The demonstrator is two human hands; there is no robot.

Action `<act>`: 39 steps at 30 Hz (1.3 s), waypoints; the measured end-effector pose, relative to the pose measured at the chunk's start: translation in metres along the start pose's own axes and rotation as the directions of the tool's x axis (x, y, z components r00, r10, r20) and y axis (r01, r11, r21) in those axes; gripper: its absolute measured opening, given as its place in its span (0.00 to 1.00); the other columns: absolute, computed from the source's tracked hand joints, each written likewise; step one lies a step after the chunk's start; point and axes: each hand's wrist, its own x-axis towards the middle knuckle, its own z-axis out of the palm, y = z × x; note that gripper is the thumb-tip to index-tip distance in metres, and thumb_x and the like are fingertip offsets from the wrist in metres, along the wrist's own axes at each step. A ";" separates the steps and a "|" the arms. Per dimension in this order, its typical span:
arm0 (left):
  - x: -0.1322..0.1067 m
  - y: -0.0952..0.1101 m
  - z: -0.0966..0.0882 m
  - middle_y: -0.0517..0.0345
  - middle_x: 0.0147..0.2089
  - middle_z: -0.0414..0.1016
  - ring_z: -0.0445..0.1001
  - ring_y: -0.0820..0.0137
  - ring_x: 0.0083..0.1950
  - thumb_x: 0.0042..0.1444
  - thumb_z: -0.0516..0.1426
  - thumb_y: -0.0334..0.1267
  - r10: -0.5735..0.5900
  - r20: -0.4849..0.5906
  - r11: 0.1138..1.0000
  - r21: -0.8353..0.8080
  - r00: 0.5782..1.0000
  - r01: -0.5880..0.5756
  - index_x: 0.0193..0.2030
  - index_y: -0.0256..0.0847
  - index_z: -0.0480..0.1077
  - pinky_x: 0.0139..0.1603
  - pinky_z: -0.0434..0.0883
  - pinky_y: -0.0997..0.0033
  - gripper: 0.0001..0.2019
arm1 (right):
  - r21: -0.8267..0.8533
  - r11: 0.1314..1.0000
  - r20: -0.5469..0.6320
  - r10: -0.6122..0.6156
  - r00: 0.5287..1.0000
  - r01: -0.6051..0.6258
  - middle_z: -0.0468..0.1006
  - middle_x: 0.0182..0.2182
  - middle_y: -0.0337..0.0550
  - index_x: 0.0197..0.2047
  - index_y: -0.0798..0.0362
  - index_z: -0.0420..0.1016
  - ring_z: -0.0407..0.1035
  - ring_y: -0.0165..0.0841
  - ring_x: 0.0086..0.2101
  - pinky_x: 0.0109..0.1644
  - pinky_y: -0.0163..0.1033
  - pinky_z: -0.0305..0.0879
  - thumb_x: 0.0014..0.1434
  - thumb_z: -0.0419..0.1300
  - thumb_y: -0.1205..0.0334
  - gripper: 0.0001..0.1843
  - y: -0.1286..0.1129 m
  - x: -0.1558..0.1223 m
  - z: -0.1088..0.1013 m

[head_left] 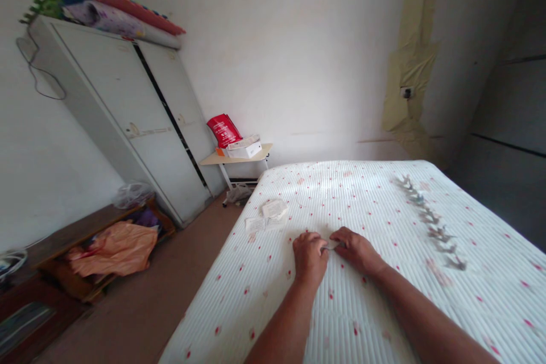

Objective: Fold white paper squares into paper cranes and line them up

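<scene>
You're pressing both hands down on the bed cover. Your left hand is curling into a loose fist, fingers tucked together, knuckles meeting your right hand. Between the two, both sets of fingertips are clamping on a small pale piece; it's too small to tell what it is, or whether it's a fold of the cover itself. It's sitting right on the white ribbed cover, near the middle of the bed. Just beyond your left hand, folded white packets are lying near the bed's left edge. Further off, a small table is carrying a red bag and a white box, beside the grey wardrobe
</scene>
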 end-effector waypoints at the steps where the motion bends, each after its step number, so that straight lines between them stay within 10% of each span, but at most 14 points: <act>1: 0.000 0.000 0.000 0.61 0.44 0.74 0.67 0.67 0.50 0.47 0.60 0.30 -0.003 -0.001 1.000 0.000 1.000 0.003 0.37 0.47 0.75 0.53 0.59 0.62 0.10 | -0.001 1.000 -0.011 0.006 1.000 -0.006 0.74 0.39 0.46 0.43 0.53 0.73 0.70 0.33 0.38 0.42 0.35 0.63 0.50 0.51 0.72 0.17 0.000 0.000 0.000; 39: 0.000 0.002 -0.001 0.59 0.38 0.76 0.70 0.67 0.46 0.49 0.58 0.29 0.040 -0.040 0.998 -0.037 0.998 -0.041 0.36 0.44 0.73 0.51 0.61 0.64 0.08 | -0.017 1.000 -0.022 0.003 1.000 -0.004 0.77 0.36 0.44 0.38 0.52 0.75 0.70 0.34 0.36 0.40 0.35 0.63 0.56 0.52 0.65 0.10 0.002 0.001 0.004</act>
